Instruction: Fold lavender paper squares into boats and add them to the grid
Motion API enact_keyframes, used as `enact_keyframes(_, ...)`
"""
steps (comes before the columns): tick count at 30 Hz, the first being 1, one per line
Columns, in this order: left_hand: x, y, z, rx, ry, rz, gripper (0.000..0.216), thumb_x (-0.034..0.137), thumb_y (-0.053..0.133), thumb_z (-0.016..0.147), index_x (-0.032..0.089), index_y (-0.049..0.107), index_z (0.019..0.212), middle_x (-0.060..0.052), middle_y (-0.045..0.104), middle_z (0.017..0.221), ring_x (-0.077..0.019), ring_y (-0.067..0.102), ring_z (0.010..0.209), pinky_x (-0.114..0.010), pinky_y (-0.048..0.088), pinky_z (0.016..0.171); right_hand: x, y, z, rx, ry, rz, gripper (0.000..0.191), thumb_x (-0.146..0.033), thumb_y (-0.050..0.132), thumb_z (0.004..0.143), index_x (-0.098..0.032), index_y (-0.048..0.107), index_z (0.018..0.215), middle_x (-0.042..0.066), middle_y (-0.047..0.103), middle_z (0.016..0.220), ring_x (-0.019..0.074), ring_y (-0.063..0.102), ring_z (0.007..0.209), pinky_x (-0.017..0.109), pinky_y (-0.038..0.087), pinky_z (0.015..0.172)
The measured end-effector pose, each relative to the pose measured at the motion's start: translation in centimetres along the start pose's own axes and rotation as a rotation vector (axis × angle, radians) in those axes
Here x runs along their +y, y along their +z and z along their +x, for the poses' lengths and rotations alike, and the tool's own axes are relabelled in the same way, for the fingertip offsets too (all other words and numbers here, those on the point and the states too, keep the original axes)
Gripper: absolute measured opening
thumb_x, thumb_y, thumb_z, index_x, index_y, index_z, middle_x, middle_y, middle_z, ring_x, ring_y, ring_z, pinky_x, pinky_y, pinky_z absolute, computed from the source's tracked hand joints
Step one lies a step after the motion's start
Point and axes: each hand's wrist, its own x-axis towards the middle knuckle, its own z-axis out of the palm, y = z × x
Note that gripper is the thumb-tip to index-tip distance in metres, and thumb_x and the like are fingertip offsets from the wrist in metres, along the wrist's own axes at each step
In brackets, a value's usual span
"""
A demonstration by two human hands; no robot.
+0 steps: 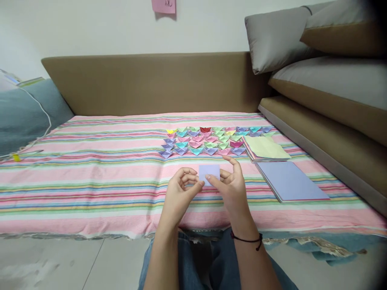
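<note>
Both hands hold a small folded lilac paper [209, 173] above the striped cloth [90, 177]. My left hand [180, 193] pinches its lower left edge with thumb and fingers. My right hand [232, 187] pinches its lower right edge, the index finger raised. Beyond the paper lie rows of several small folded paper shapes [211, 141] in many colours. To the right sit a stack of paper with a pale yellow sheet on top [266, 148] and a stack with a lilac sheet on top [290, 181].
A brown sofa back [151, 82] runs behind the cloth. Grey and brown cushions [326, 52] pile at the right. A grey-blue pillow with a white cable [27, 108] lies at the left. A pink note [163, 5] hangs on the wall. My knees in jeans [205, 262] show below.
</note>
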Motion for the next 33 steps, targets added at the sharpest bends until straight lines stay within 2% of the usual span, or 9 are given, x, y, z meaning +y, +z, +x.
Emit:
enact_keyframes(3, -0.16, -0.16, 0.05, -0.038, -0.022, 0.058, 0.018, 0.021, 0.070, 0.069, 0.015, 0.061, 0.083, -0.001, 0.062, 0.077, -0.0103, 0.057, 0.070, -0.021, 0.048, 0.064, -0.08, -0.33, -0.04, -0.055, -0.033, -0.059, 0.067, -0.016, 0.070, 0.063, -0.024, 0.034, 0.120, -0.008, 0.060, 0.056, 0.0140, 0.060, 0.055, 0.025, 0.047, 0.056)
enact_keyframes(5, -0.30, -0.19, 0.09, -0.035, -0.044, 0.062, 0.016, 0.023, 0.071, 0.069, 0.013, 0.064, 0.079, -0.002, 0.063, 0.072, -0.0108, 0.057, 0.066, -0.022, 0.049, 0.062, -0.10, -0.43, -0.10, -0.084, -0.051, -0.090, 0.064, -0.016, 0.069, 0.065, -0.025, 0.035, 0.118, -0.008, 0.061, 0.057, 0.0139, 0.060, 0.054, 0.026, 0.047, 0.057)
enact_keyframes(11, -0.56, 0.13, 0.20, 0.150, -0.035, -0.037, 0.018, 0.026, 0.074, 0.064, 0.012, 0.068, 0.074, -0.003, 0.067, 0.069, -0.0114, 0.059, 0.061, -0.024, 0.050, 0.062, -0.01, -0.06, -0.02, -0.056, -0.007, -0.066, 0.060, -0.021, 0.071, 0.066, -0.024, 0.034, 0.114, -0.005, 0.066, 0.063, 0.0172, 0.066, 0.060, 0.029, 0.051, 0.061)
enact_keyframes(13, -0.48, 0.15, 0.18, 0.167, -0.024, -0.042, 0.018, 0.026, 0.075, 0.064, 0.012, 0.068, 0.073, -0.003, 0.067, 0.069, -0.0112, 0.059, 0.061, -0.024, 0.050, 0.062, -0.10, -0.07, 0.03, -0.050, 0.001, -0.056, 0.060, -0.021, 0.071, 0.066, -0.024, 0.034, 0.113, -0.005, 0.066, 0.063, 0.0171, 0.066, 0.061, 0.029, 0.051, 0.062)
enact_keyframes(19, -0.25, -0.12, 0.10, -0.010, -0.012, 0.074, 0.017, 0.028, 0.071, 0.068, 0.015, 0.062, 0.073, 0.001, 0.059, 0.062, -0.0110, 0.056, 0.059, -0.022, 0.046, 0.058, -0.21, -0.78, 0.03, -0.086, -0.026, -0.125, 0.051, -0.017, 0.069, 0.067, -0.024, 0.037, 0.106, -0.005, 0.066, 0.061, 0.0157, 0.064, 0.056, 0.026, 0.050, 0.057)
enact_keyframes(21, -0.30, -0.08, 0.13, -0.022, -0.022, 0.128, 0.019, 0.029, 0.072, 0.067, 0.015, 0.060, 0.070, 0.002, 0.056, 0.058, -0.0109, 0.054, 0.056, -0.022, 0.044, 0.054, -0.03, -0.91, 0.07, -0.112, -0.027, -0.161, 0.050, -0.016, 0.068, 0.067, -0.025, 0.037, 0.104, -0.006, 0.065, 0.061, 0.0163, 0.065, 0.056, 0.027, 0.050, 0.056)
enact_keyframes(25, -0.35, 0.13, 0.17, 0.068, -0.012, 0.103, 0.026, 0.031, 0.073, 0.066, 0.015, 0.054, 0.058, 0.004, 0.053, 0.049, -0.0086, 0.050, 0.049, -0.020, 0.040, 0.051, 0.16, -0.80, 0.16, -0.143, -0.008, -0.119, 0.050, -0.019, 0.069, 0.068, -0.025, 0.035, 0.104, -0.006, 0.066, 0.063, 0.0171, 0.067, 0.062, 0.029, 0.053, 0.061)
enact_keyframes(29, -0.22, 0.30, 0.12, 0.137, -0.027, -0.028, 0.025, 0.029, 0.074, 0.063, 0.014, 0.055, 0.057, 0.004, 0.054, 0.049, -0.0075, 0.050, 0.048, -0.019, 0.041, 0.051, 0.05, -0.67, 0.19, -0.167, 0.014, -0.044, 0.046, -0.022, 0.068, 0.071, -0.026, 0.035, 0.102, -0.005, 0.068, 0.067, 0.0156, 0.068, 0.063, 0.028, 0.054, 0.064)
enact_keyframes(33, -0.34, 0.38, 0.21, 0.170, -0.041, -0.058, 0.025, 0.027, 0.075, 0.061, 0.014, 0.055, 0.056, 0.003, 0.056, 0.050, -0.0081, 0.052, 0.049, -0.020, 0.043, 0.053, 0.05, -0.68, 0.27, -0.148, 0.010, -0.027, 0.048, -0.025, 0.070, 0.071, -0.025, 0.037, 0.107, -0.003, 0.069, 0.069, 0.0157, 0.068, 0.065, 0.029, 0.054, 0.066)
